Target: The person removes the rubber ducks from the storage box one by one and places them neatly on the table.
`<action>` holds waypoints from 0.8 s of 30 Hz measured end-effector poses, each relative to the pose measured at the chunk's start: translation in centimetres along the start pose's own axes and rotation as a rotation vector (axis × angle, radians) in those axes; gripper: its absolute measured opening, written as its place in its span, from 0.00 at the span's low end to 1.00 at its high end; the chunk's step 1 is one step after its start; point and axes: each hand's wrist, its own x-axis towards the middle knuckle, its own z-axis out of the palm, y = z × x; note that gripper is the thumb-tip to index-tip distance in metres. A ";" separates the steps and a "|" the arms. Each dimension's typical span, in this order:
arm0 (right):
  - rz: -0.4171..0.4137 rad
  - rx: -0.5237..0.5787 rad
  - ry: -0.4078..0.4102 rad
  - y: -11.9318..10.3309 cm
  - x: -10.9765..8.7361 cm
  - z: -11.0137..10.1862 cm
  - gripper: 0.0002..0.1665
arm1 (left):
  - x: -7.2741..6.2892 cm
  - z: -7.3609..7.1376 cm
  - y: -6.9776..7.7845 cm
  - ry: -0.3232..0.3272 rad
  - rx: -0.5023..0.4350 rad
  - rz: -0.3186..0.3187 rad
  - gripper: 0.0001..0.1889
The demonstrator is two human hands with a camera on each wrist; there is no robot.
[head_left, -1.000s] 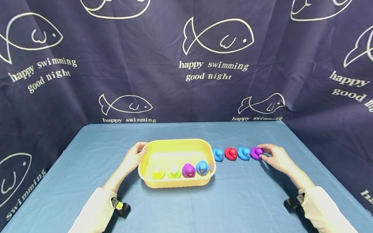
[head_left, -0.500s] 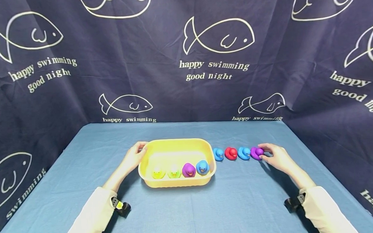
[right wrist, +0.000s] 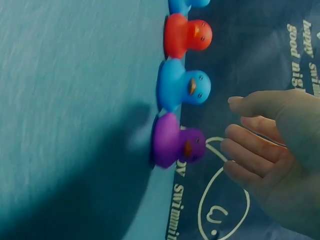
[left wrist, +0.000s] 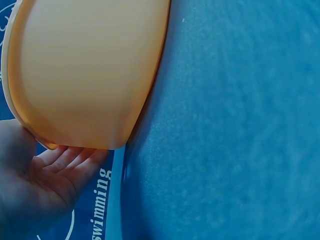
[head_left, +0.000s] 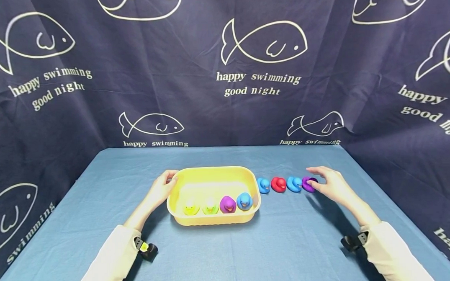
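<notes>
My left hand (head_left: 161, 188) grips the left end of a yellow plastic tub (head_left: 213, 220), thumb at the rim and fingers against the outer wall (left wrist: 90, 75). Along the tub's near side sit a yellow duck (head_left: 191, 209), a yellow-green duck (head_left: 210, 208), a purple duck (head_left: 228, 205) and a blue duck (head_left: 244, 201). My right hand (head_left: 331, 185) is held just above the purple rubber duck (right wrist: 167, 140) at the right end of a row on the table. Its fingers (right wrist: 247, 150) are apart from the duck and hold nothing.
The row runs right from the tub: a blue duck (head_left: 264, 185), a red duck (head_left: 278, 184), another blue duck (head_left: 294, 184), then the purple one. A blue cloth covers the table (head_left: 230, 257). Dark printed curtains (head_left: 193, 95) close off the back and sides.
My right hand has let go of the purple duck at the row's end and lifted slightly, its fingers spreading. The left hand, tub and ducks stay in place.
</notes>
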 end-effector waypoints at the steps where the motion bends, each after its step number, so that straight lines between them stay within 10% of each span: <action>1: -0.004 0.001 0.002 -0.3 0.1 0.0 0.22 | 0.0 0.0 0.0 0.000 0.002 0.001 0.16; 24: -0.122 0.064 -0.001 -5.2 1.6 2.6 0.24 | 0.0 0.1 0.1 0.002 0.012 -0.004 0.17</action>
